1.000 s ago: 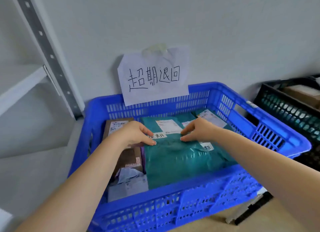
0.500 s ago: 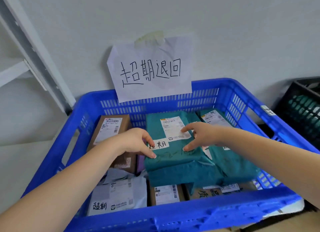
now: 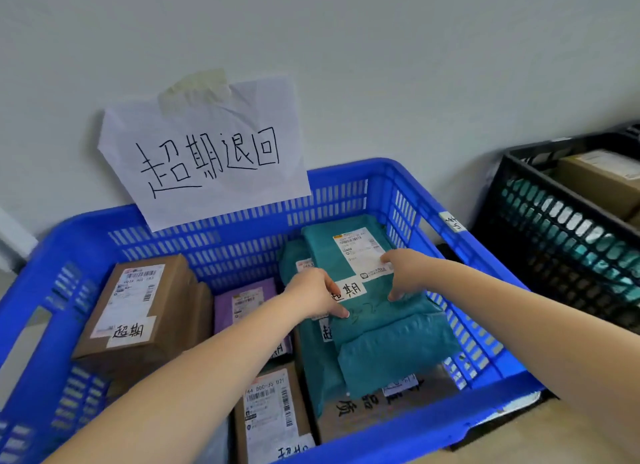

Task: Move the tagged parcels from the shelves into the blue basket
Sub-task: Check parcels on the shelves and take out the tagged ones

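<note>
Slatted plastic basket (image 3: 349, 173), cardboard box (image 3: 138, 311)

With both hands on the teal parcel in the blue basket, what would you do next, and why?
Probably let go with both hands: the teal parcel already lies atop other parcels inside the blue basket, so it looks placed.

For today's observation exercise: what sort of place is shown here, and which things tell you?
Probably a parcel depot or pickup point. A blue basket holds labelled parcels such as a teal mailer, a handwritten paper sign is taped above it, and a black crate holds more.
</note>
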